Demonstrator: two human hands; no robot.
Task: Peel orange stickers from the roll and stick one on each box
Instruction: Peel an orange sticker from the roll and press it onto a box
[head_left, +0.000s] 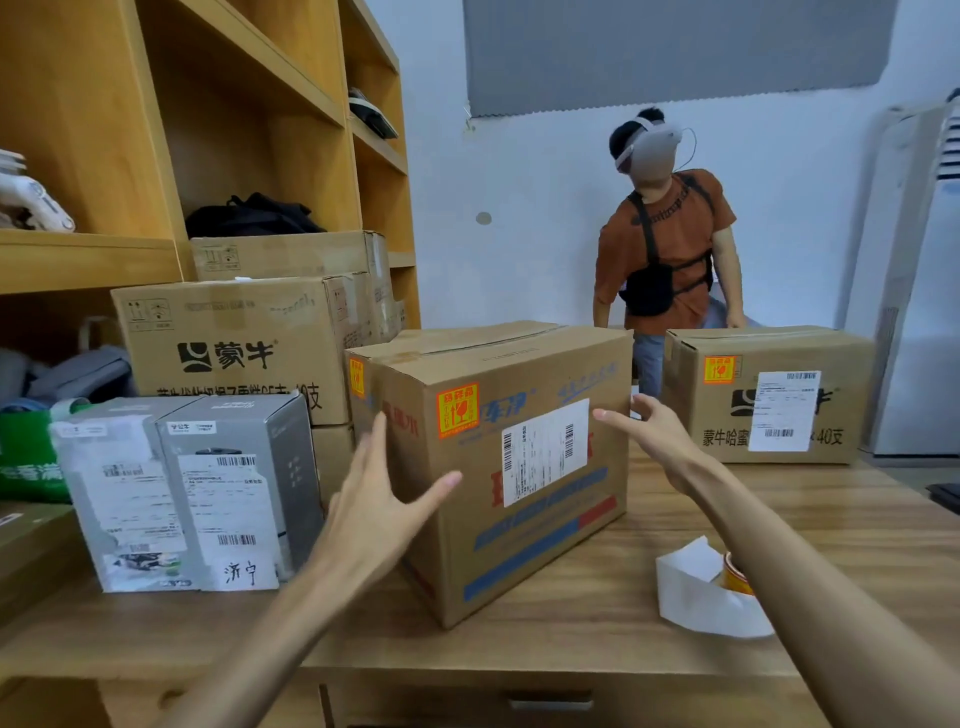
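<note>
Sticker roll (737, 573) seems half hidden behind white paper (693, 597).

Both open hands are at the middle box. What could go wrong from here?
The middle box already carries an orange sticker, so it may get a second while the grey boxes show none. Both the left hand and right hand are open, and the right forearm passes close to the sticker roll; it might knock it along the table.
</note>
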